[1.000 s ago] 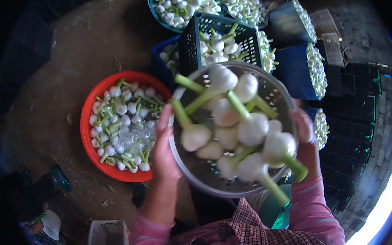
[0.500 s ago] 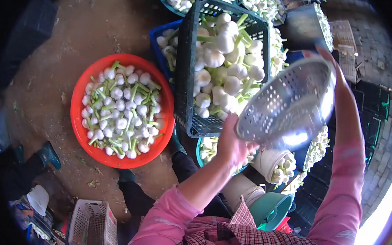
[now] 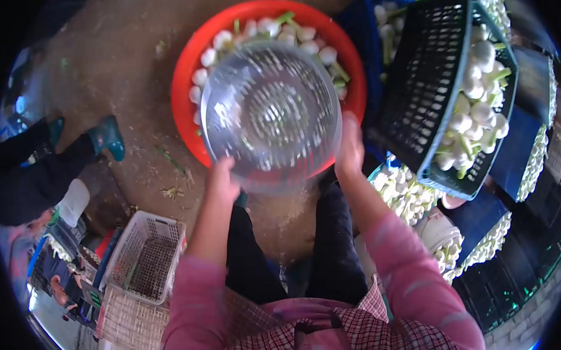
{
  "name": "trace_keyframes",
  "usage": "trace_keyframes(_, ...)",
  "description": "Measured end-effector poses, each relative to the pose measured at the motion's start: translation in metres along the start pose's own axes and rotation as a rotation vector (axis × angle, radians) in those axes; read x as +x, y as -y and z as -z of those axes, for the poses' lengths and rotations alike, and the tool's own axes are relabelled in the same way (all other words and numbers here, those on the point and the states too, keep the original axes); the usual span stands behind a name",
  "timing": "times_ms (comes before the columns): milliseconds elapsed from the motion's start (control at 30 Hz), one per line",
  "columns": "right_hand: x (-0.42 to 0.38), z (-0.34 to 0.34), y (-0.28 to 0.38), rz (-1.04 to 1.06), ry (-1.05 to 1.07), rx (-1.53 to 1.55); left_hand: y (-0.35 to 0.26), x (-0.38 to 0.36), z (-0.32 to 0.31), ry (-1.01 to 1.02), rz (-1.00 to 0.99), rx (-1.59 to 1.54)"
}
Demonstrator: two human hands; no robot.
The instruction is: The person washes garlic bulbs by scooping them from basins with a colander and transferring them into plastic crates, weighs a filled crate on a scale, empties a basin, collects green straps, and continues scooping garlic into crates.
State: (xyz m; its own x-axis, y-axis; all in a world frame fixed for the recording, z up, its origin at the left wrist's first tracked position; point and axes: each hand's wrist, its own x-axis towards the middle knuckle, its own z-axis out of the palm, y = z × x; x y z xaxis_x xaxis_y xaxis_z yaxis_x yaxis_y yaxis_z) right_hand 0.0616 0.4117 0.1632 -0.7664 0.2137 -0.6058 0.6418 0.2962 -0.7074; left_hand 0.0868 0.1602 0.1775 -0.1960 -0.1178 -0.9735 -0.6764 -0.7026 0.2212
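The empty colander (image 3: 272, 115) is being held level directly above the red basin (image 3: 188, 64) of garlic (image 3: 311, 35), gripped at opposite rims by the left hand (image 3: 222, 180) and right hand (image 3: 350, 147).

Your metal colander (image 3: 272, 115) covers most of the red basin (image 3: 191, 65), so you see only the garlic bulbs (image 3: 262, 29) along its far rim. Motion blurs the colander's perforations. Your left hand (image 3: 222, 180) and right hand (image 3: 350, 147) hide its near edge, and their fingertips cannot be made out. The black crate (image 3: 421, 100) runs past the top edge.
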Motion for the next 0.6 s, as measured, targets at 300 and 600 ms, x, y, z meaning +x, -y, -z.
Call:
trace_keyframes(300,0.241,-0.061,-0.071,0.4,-0.017,-1.363,-0.002,0.226,0.017,-0.233,-1.081,0.802)
trace_keyframes(600,0.249,-0.107,-0.167,-0.34,0.244,0.184,0.056,0.291,0.047,-0.005,-0.943,0.586)
